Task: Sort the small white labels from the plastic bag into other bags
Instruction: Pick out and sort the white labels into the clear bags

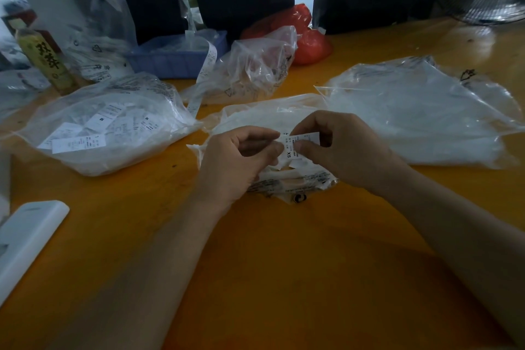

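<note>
Both hands meet over the middle bag (272,122), a crumpled clear plastic bag lying on the orange worktop (284,264). The left hand (238,159) and the right hand (341,145) each pinch a small white label (295,142) between thumb and fingertips, holding it just above this bag. The label bears small print and the letters "XS". More white labels show in the bag under the hands.

Left of the middle bag lies a fuller clear bag (108,128) of labels, several of them marked "M". Right of the middle bag a large clear bag (420,116) lies flat with white contents that are too blurred to read. Behind the middle bag stands a puffed-up clear bag (255,68), with a long strip of labels (204,74) hanging beside it from a blue tray (176,60). A red bag (301,34) sits further back, touching the puffed-up bag. A bottle (45,60) with a yellow wrapper stands behind the left bag. A white flat box (25,239) lies at the worktop's near left edge, well apart from the middle bag.
</note>
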`<action>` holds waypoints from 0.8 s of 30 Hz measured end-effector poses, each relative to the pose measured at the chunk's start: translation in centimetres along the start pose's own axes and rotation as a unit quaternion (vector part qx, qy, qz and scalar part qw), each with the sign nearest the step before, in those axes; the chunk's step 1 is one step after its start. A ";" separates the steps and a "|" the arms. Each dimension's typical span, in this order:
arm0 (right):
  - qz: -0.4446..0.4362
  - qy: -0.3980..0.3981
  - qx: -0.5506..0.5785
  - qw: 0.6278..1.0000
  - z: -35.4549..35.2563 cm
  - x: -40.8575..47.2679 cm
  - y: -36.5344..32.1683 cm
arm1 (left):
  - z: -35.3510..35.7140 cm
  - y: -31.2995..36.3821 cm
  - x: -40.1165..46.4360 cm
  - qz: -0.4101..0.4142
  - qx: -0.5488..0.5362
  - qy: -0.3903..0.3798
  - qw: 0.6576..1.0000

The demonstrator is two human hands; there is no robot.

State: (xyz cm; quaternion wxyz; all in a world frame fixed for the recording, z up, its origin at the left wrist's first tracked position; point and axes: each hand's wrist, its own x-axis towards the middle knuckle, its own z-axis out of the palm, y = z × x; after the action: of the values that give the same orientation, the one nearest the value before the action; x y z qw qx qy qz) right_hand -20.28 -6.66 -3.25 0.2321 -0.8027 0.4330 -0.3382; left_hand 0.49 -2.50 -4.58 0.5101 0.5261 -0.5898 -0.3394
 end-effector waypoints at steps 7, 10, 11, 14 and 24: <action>-0.024 -0.015 -0.016 0.999 0.1 -0.1 0.0 | 0.0 0.0 -0.1 -0.005 0.002 0.001 1.000; -0.012 0.010 -0.009 1.000 0.0 -0.1 -0.1 | 0.1 0.1 -0.1 -0.001 0.006 -0.014 1.000; -0.007 0.017 -0.004 1.000 -0.1 -0.1 -0.1 | 0.1 0.2 -0.1 -0.002 0.004 -0.014 1.000; 0.002 0.016 0.007 1.000 0.1 -0.1 -0.2 | 0.1 0.2 -0.1 -0.005 -0.006 -0.002 1.000; 0.077 0.033 0.181 0.980 0.5 -0.1 0.0 | 0.1 0.3 0.0 -0.031 -0.058 0.025 0.998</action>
State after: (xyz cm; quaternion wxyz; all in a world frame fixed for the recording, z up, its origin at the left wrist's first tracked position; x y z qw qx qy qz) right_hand -19.94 -6.53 -3.64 0.3847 -0.7001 0.4326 -0.4180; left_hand 0.31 -2.44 -4.37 0.5434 0.5225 -0.5393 -0.3753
